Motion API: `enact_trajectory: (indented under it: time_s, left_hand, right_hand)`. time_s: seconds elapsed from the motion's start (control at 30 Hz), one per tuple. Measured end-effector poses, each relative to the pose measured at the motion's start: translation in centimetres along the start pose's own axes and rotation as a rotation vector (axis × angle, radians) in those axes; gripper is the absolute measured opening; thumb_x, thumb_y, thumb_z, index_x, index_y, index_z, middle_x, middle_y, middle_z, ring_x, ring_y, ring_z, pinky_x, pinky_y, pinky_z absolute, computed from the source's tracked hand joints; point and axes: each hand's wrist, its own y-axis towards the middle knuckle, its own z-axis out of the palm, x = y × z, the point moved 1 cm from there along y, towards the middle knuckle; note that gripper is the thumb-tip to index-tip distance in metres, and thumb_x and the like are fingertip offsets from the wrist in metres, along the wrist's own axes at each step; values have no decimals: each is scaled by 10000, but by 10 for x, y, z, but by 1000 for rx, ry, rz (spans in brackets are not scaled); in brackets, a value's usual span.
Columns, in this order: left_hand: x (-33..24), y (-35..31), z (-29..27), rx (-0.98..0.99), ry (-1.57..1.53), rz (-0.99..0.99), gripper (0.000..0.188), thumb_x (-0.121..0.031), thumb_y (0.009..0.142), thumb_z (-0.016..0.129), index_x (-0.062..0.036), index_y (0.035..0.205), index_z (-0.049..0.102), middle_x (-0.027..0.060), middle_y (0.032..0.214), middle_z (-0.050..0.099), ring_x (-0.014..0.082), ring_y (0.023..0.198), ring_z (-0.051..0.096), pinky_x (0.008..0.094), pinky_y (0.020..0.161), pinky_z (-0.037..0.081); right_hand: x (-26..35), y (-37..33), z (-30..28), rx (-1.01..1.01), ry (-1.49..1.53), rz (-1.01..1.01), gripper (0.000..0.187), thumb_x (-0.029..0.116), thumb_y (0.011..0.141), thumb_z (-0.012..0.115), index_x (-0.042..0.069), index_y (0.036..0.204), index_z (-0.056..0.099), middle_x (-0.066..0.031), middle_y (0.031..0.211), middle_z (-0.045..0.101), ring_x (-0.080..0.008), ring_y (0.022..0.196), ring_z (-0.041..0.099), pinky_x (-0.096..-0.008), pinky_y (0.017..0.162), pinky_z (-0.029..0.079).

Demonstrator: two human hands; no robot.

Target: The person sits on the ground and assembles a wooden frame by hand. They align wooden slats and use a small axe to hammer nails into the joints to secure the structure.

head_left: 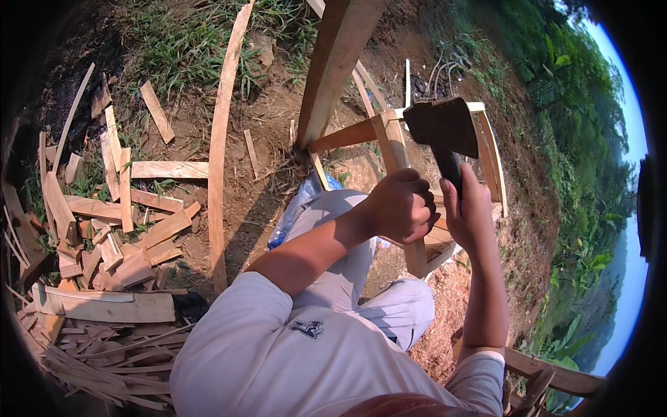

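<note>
In my right hand [471,207] is a hatchet [442,122], held by its dark handle with the broad, dark blade raised. My left hand [406,204], beside it, is closed around a wooden board [392,144] that runs from above the fist to below it. Behind the blade stands a pale wooden frame [491,156] of joined strips. Whether the board is fixed to this frame, I cannot tell. The blade hangs apart from the upper end of the board, or just in front of the frame; the gap is hard to judge.
A thick wooden post [335,69] rises ahead, near a long curved plank [221,146] on the left. Offcuts [132,250] are heaped at the left on bare soil. Wood shavings [455,309] cover the ground below my right arm. A plastic bag [295,205] lies by my leg.
</note>
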Motion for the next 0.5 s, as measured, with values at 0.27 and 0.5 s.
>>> enact_trajectory:
  time_s: [0.27, 0.5]
  left_hand:
    - [6, 0, 2, -68, -13, 32, 177, -204, 712, 730, -128, 621, 598, -12, 677, 552, 198, 723, 592, 364, 697, 477]
    - [6, 3, 5, -88, -33, 55, 206, -205, 721, 739, -140, 605, 581, -20, 666, 553, 192, 727, 586, 348, 732, 481]
  right_hand:
    - [-24, 15, 4, 21, -52, -178, 271, 79, 968, 708, -9, 1213, 632, -252, 893, 705, -474, 797, 700, -489, 676, 542]
    - [-43, 15, 1, -94, -138, -363, 302, 303, 1116, 544, 3, 1121, 583, -77, 668, 592, -166, 537, 584, -323, 506, 437]
